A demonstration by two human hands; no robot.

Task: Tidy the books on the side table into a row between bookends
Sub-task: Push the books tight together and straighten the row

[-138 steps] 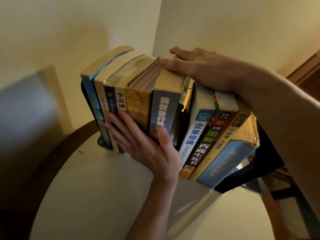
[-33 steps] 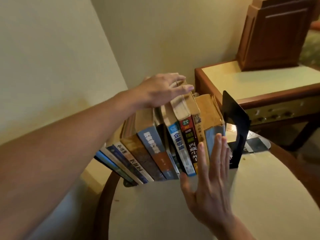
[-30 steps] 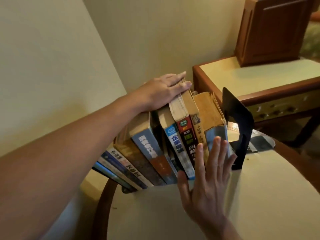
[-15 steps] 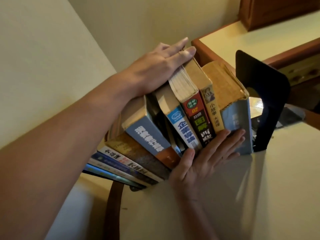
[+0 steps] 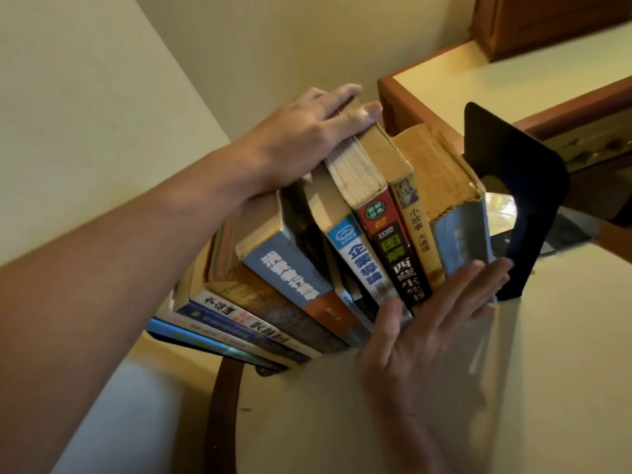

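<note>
Warm, dim, yellowish light. The black metal bookend (image 5: 519, 186) throws a soft shadow toward the camera across the cream round tabletop (image 5: 564, 371), and glare shines through its cutout. Left of the bookend, the right hand (image 5: 427, 336) is motion-blurred and the near left forearm (image 5: 102, 302) is soft.

The books (image 5: 371, 241) have yellowed, rough paper edges and glossy spines. The black bookend (image 5: 519, 186) on the right looks like smooth matt metal. The side table (image 5: 554, 371) has a smooth cream top rimmed in dark wood.
</note>
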